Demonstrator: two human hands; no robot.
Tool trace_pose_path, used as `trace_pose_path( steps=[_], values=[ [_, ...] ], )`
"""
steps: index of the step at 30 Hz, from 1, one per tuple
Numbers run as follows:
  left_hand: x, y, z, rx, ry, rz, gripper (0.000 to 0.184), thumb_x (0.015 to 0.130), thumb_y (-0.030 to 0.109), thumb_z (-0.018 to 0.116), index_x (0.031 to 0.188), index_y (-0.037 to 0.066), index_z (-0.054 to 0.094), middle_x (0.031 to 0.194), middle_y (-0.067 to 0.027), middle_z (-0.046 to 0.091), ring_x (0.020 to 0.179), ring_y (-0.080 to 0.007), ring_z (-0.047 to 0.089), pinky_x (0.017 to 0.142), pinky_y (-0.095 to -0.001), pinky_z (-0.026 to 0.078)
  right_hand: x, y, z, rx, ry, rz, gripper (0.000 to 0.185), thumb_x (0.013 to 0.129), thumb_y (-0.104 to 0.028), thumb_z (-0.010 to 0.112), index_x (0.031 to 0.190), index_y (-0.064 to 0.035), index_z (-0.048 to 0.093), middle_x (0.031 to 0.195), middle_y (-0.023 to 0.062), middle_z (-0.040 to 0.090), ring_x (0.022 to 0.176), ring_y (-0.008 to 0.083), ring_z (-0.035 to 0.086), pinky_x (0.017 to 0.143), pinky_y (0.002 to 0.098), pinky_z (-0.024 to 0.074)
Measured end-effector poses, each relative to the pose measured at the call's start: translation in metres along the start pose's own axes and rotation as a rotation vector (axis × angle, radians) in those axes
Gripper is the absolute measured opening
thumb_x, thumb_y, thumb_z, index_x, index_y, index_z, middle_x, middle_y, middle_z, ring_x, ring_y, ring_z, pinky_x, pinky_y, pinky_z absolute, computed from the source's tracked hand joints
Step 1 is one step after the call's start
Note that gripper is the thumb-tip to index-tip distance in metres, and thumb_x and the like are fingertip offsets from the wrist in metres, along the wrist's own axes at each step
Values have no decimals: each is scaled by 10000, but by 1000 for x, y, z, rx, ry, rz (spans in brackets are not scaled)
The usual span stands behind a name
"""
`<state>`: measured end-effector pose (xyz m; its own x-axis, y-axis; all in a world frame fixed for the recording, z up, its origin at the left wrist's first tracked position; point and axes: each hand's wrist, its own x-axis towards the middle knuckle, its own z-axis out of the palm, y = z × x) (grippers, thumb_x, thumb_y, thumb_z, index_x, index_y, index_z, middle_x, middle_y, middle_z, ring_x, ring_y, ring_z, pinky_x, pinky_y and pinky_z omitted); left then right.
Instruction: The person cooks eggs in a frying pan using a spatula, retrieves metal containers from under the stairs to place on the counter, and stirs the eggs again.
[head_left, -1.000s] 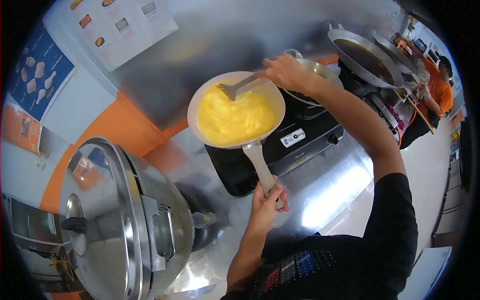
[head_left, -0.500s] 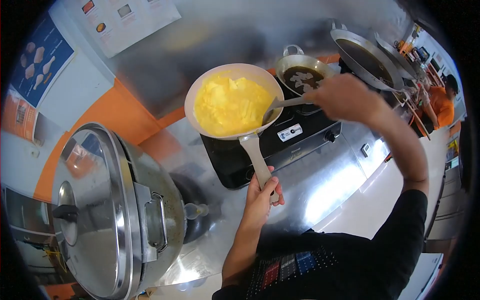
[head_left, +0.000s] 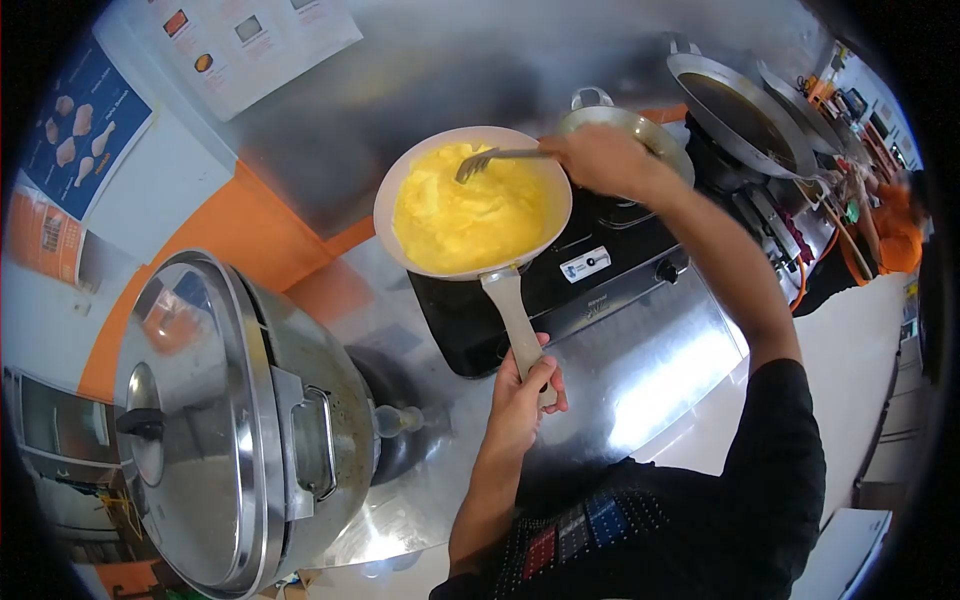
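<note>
A light pink frying pan [head_left: 558, 205] sits over the near side of a black gas stove [head_left: 455, 330]. Soft yellow scrambled egg [head_left: 470, 222] covers most of its inside. My left hand [head_left: 522, 395] is closed around the end of the pan's beige handle. Above the pan's right rim, my right hand [head_left: 612, 165] grips a grey slotted spatula [head_left: 510, 154]. Its slotted head touches the egg near the far side of the pan. My right forearm and hand partly cover a metal wok [head_left: 672, 150] on the other burner.
A large lidded metal pot [head_left: 330, 400] stands at the left on the steel counter [head_left: 600, 400]. Farther right is a big wok [head_left: 735, 105] of dark liquid. A person in orange [head_left: 895, 235] is at the far right. Posters hang on the wall.
My right hand has moved left and up, carrying the spatula from the pan's right side to its far side. The egg surface is reshaped. My left hand keeps its hold.
</note>
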<state>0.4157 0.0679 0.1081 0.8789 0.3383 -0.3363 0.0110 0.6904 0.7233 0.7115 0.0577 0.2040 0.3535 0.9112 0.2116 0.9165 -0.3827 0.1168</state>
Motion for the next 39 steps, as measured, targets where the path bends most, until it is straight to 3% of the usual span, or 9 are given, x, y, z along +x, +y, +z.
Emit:
trace_pose_path(
  steps=[8,12,16,25,29,31,36,38,39],
  values=[
    [2,-2,-1,-70,-38,11,292,890,120,528,1168,78,448,668,-39,509,510,-156,495,458,-276,351,-66,-38,-141,-169,-157,-80,239,822,-156,596,1050,-120,656,740,156,632,741,323,636,657,427,491],
    [3,-4,-3,-75,-50,23,278,888,119,531,1152,81,453,664,-37,510,523,-153,496,457,-273,351,-104,-80,-121,-277,-344,-187,360,778,-102,605,1134,-147,582,709,97,615,649,270,643,574,370,519],
    [3,-4,-5,-57,-64,22,286,891,136,536,1156,89,439,680,-35,517,536,-152,505,474,-269,362,-102,-104,-50,-257,-104,-205,415,767,-77,584,1174,-20,525,725,93,599,596,227,638,508,325,517],
    [4,-5,-7,-43,-93,29,300,894,170,547,1156,107,414,704,-34,520,553,-149,516,495,-264,385,-10,-72,22,6,5,12,328,827,-119,520,1146,-43,527,792,201,636,711,326,657,577,421,527],
    [3,-4,-4,-54,-60,30,294,879,161,560,1145,104,449,710,-30,515,558,-151,506,501,-268,372,19,-16,-15,178,-187,0,279,896,-198,463,1112,-83,596,930,198,642,915,360,609,815,446,460],
    [2,-4,-3,-66,-51,29,291,869,155,568,1138,103,469,711,-27,515,558,-153,504,505,-272,371,-7,-28,-80,183,-203,64,300,834,-162,507,1094,-66,623,1021,182,640,919,359,616,806,432,487],
    [4,-4,-2,-85,-25,20,273,863,147,571,1119,109,483,712,-24,526,557,-154,512,518,-277,400,-67,-70,-159,-17,-349,56,205,873,-177,511,1000,-82,639,822,156,656,773,341,629,713,417,488],
    [3,-2,-2,-81,-39,16,270,861,144,572,1115,111,485,709,-25,526,562,-153,512,524,-280,406,-85,-75,-137,-169,-328,-210,170,857,-144,514,955,-75,634,728,152,646,701,340,634,654,424,493],
    [3,-2,-2,-78,-46,15,268,861,143,573,1113,112,486,708,-25,527,564,-152,512,527,-281,410,-91,-89,-127,-133,-378,-117,153,837,-109,517,936,-76,629,716,180,636,690,342,641,643,447,499]
  ],
)
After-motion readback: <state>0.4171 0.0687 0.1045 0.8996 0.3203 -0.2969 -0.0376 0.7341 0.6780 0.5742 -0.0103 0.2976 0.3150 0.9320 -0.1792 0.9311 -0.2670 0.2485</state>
